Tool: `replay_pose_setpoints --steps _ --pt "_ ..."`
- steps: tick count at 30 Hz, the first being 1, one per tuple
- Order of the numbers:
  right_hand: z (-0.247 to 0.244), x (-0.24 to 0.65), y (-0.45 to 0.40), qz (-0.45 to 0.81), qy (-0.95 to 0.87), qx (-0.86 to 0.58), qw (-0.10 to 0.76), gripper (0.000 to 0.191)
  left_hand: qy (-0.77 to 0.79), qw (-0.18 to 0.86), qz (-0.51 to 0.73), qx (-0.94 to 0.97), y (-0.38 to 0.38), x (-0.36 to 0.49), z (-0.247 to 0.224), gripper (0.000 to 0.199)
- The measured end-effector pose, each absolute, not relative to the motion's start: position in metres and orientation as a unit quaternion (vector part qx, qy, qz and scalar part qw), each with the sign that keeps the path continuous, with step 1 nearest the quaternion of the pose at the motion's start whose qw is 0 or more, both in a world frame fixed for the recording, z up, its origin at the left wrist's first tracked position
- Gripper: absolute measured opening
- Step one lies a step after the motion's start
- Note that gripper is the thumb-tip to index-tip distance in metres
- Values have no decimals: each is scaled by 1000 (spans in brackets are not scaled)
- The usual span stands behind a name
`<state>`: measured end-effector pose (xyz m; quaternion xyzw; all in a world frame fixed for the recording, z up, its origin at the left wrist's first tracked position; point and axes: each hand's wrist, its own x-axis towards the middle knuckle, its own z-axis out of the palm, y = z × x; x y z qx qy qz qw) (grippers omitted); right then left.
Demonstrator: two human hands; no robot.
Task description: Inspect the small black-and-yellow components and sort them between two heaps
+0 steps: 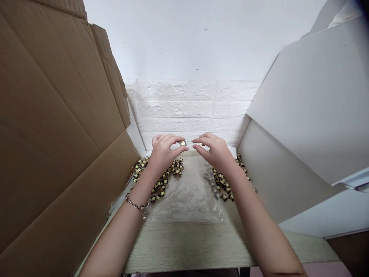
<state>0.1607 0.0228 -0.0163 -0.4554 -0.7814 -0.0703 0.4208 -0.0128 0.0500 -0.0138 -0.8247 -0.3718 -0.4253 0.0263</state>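
Note:
My left hand (168,151) pinches a small transformer coil (183,143) between thumb and forefinger, raised above the table. The coil has a yellow band around its middle and dark ends. Close to its right side is my right hand (211,149), thumb and fingers apart with a gap between them and nothing visible there. Below my left hand lies a heap of similar coils (159,187). A second heap of coils (221,182) lies beneath my right wrist. Between the heaps a clear plastic bag (187,196) is spread flat, its right part over some of the coils.
A tall cardboard sheet (66,127) stands along the left side. White panels (311,115) close off the right. Behind my hands is a white brick-patterned wall (167,109). The pale wooden table (187,246) ends at a front edge near me.

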Motion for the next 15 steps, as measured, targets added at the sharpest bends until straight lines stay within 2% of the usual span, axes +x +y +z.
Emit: replay_pose_setpoints --steps 8,10,15 --pt "-19 152 23 -63 -780 -452 428 13 -378 -19 -465 -801 47 -9 -14 21" --pt "-20 150 22 -64 -772 -451 442 12 -381 -83 -481 -786 48 -8 -16 22" --pt "-18 147 19 -47 -744 -444 497 11 -333 -358 -468 -736 56 -5 -22 31"
